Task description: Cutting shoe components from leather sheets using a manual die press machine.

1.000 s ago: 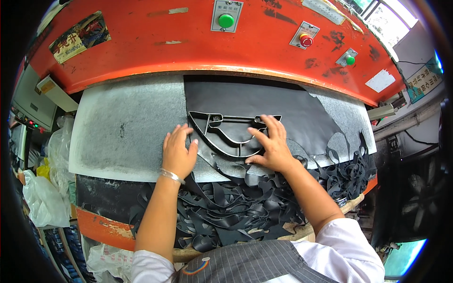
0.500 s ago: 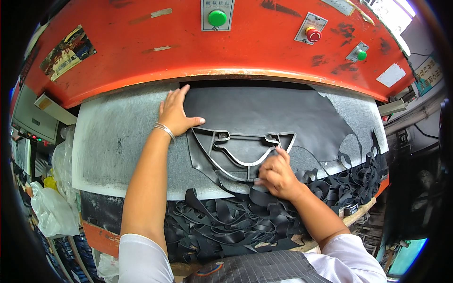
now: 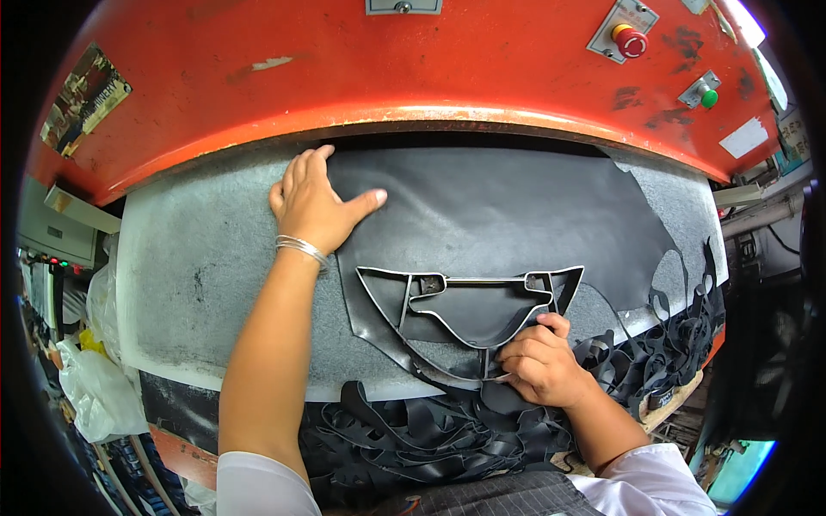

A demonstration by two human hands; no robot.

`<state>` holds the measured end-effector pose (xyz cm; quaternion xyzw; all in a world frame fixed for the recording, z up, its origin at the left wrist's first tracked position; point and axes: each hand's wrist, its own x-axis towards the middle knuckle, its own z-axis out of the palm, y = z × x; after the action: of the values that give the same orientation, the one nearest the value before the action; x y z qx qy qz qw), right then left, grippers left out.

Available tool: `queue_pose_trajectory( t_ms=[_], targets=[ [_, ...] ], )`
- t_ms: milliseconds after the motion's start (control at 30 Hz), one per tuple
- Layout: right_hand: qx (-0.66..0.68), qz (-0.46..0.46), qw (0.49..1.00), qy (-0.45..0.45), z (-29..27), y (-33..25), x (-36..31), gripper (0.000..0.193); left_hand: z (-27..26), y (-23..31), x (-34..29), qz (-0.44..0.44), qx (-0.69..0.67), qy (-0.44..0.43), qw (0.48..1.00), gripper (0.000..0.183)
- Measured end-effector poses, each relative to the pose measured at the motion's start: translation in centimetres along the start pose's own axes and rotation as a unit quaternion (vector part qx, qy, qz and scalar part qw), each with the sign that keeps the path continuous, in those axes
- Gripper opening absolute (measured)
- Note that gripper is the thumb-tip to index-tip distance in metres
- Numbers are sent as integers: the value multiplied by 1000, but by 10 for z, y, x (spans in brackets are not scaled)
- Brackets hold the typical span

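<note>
A black sheet of leather lies on the grey cutting board, its far edge under the red press. On its near part rests a metal cutting die, a curved frame with inner struts. My left hand lies with spread fingers over the leather's left edge, thumb on the sheet and fingertips close to the press. At the die's lower right rim my right hand is closed, fingers curled against the frame and thumb up; its fingertips are partly hidden.
The red press beam spans the far side, with a red stop knob and a green button. Black leather scraps pile along the near edge and at the right. White plastic bags hang at the left.
The view has shifted, so the board and die appear lower. My left thumb has drawn away from the die. My right hand, blurred earlier, now closes at the die's lower right rim.
</note>
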<state>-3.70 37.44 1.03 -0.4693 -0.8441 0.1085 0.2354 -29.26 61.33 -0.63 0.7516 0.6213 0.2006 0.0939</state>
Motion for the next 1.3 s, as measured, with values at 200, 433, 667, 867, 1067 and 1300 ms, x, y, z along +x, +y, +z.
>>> queue_pose_trajectory(
  t_ms=[200, 433, 667, 867, 1067, 1300],
  targets=[
    [1, -37, 999, 14, 2, -4, 10, 19, -3, -30, -7, 21, -98, 64, 993, 50],
    [-17, -93, 995, 36, -16, 6, 28, 21, -26, -22, -126, 14, -279, -40, 959, 54],
    [-37, -81, 995, 33, 1, 2, 30, 24, -27, -15, -157, 40, -146, -23, 988, 64],
    [-84, 217, 968, 96, -6, 20, 10, 92, -20, -16, -150, 42, -149, -12, 988, 69],
    [-27, 214, 973, 77, -1, 37, 0, 68, -19, -13, -142, 35, -138, -38, 989, 74],
    [-70, 184, 973, 123, 0, 43, -3, 52, -15, -4, -140, 52, -119, -34, 991, 74]
  ],
)
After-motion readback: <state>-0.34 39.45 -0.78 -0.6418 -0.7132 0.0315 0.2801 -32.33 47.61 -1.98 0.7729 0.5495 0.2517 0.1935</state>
